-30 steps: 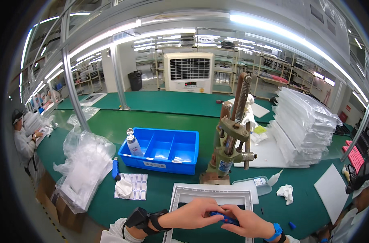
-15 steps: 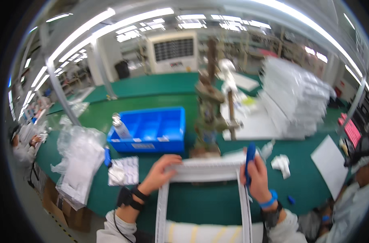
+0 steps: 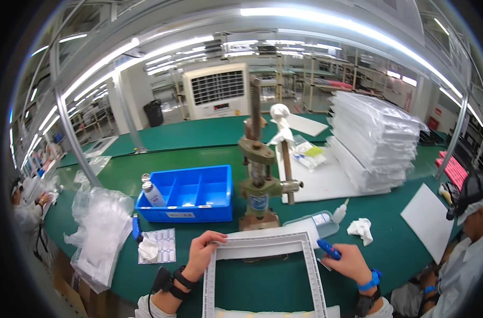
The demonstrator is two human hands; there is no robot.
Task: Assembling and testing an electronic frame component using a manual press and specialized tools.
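Observation:
A white rectangular plastic frame (image 3: 210,283) lies in front of me, its far bar resting by the press base. At its far left corner, my left hand (image 3: 203,251) grips the rim with the fingers over the edge. Close to the right side bar, my right hand (image 3: 350,263) is closed around a blue-handled hand tool (image 3: 329,249); its working tip is not clear. White padding (image 3: 276,314) shows under the frame's near end. Just beyond the frame stands a green manual press (image 3: 258,188) with a threaded post.
A blue divided bin (image 3: 191,214) holding a bottle stands left of the press. Plastic-wrapped sheets (image 3: 101,238) and a blue tool (image 3: 136,228) lie left. To the right are a squeeze bottle (image 3: 340,212), a crumpled cloth (image 3: 361,230), a wrapped stack (image 3: 376,143) and a seated person (image 3: 469,259).
The blue-handled tool has tilted from upright to slanting, and my right hand has moved lower and outward. My left hand keeps to the frame's corner. The view has shifted.

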